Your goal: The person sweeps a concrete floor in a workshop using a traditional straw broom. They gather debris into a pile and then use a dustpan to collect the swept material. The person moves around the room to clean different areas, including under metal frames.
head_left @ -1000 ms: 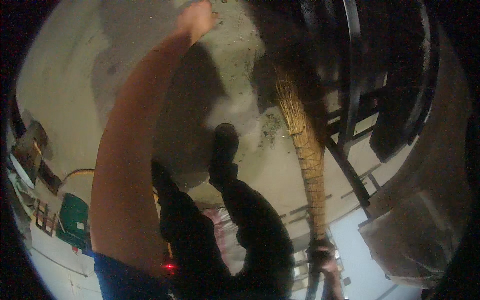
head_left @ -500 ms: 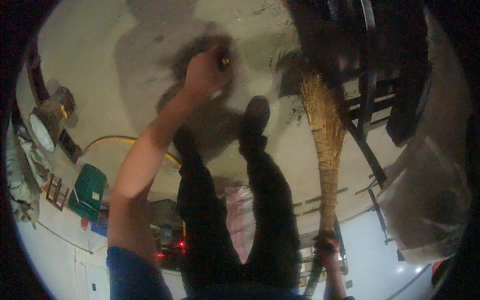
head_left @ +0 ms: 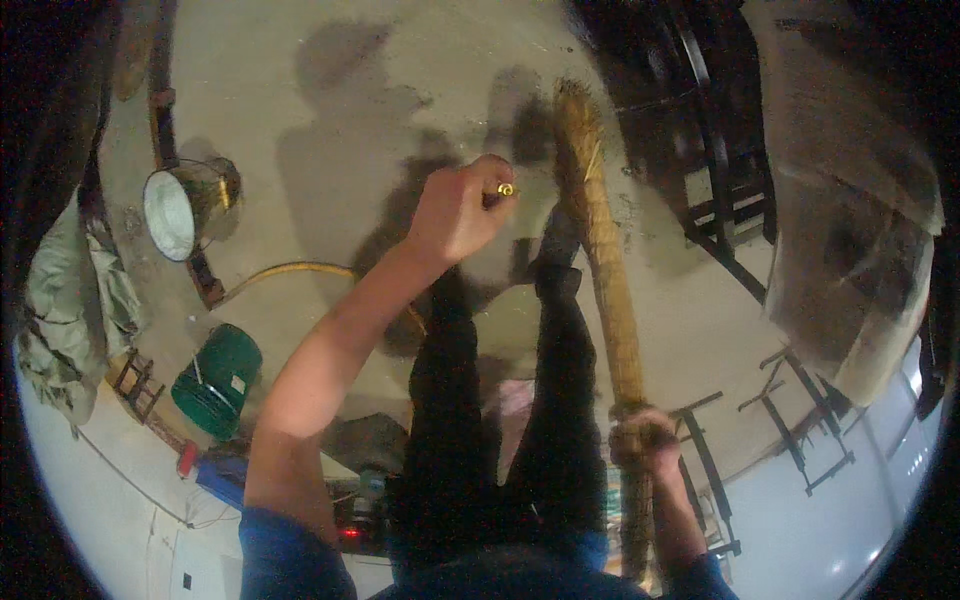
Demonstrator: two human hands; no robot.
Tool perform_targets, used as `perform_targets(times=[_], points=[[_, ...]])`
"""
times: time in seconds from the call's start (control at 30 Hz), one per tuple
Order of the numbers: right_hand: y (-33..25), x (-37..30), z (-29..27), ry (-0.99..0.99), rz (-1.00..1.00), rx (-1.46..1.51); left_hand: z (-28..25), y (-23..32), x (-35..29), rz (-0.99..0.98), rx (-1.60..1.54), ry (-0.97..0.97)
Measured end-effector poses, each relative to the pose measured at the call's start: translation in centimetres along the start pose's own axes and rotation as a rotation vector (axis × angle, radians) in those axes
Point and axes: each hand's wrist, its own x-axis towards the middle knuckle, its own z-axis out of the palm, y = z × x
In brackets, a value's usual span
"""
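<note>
The left hand [head_left: 455, 215] has its fingers curled around a small yellow item [head_left: 506, 189], one end exposed. The right hand [head_left: 652, 440] has its fingers clamped around the straw broom [head_left: 617, 300], bristles pointing forward. A green bucket [head_left: 215, 385] is positioned to the left.

Broom [head_left: 614, 290] in right hand [head_left: 650, 442], yellow piece [head_left: 502, 188] in left [head_left: 462, 208]

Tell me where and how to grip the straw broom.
Probably best around the slim near part of the straw broom, coming from the right, as the right hand does: it narrows there, while the far end frays into bristles.
</note>
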Motion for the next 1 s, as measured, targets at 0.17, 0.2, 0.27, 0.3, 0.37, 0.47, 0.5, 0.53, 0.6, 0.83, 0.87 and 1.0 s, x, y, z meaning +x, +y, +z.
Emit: perform_targets(times=[0.17,0.2,0.27,0.3,0.37,0.47,0.5,0.53,0.6,0.83,0.87,1.0], points=[[-3.7,-0.2,7.3,-0.010,-0.257,-0.264,-3.8,3.7,-2.1,0.153,0.103,0.048],[-3.2,-0.1,7.6,-0.123,-0.345,-0.358,-4.8,5.0,-2.4,0.040,-0.117,-0.011],[-4.4,-0.3,8.8,-0.169,-0.166,-0.203,-6.7,8.0,-2.9,-0.193,-0.552,-0.143],[-5.0,-0.4,9.4,-0.196,-0.074,-0.129,-7.6,8.6,-2.9,-0.249,-0.753,-0.175],[-2.9,2.9,9.0,-0.299,-0.354,-0.075,-8.8,9.6,-3.4,-0.372,-1.148,-0.245],[-5.8,9.0,11.9,-0.618,-0.503,0.124,-9.3,10.6,-5.3,-0.447,-1.247,-0.209],[-7.2,10.6,13.4,-0.382,-0.197,0.143,-9.3,10.5,-5.9,-0.477,-1.285,-0.190],[-8.9,12.9,14.3,-0.429,-0.165,0.257,-9.2,10.3,-6.2,-0.434,-1.245,-0.195],[-10.7,18.6,13.7,-0.467,-0.294,0.279,-8.1,11.0,-5.7,-0.445,-1.290,-0.226],[-11.1,22.1,5.0,-0.465,-0.299,0.365,-2.9,14.3,-3.8,-0.464,-1.301,-0.292],[-9.9,20.9,3.6,-0.379,-0.294,0.369,-2.2,15.1,-3.5,-0.449,-1.291,-0.358],[-6.7,13.4,-0.7,-0.209,-0.262,0.393,0.1,19.7,-2.1,-0.420,-1.269,-0.423]])
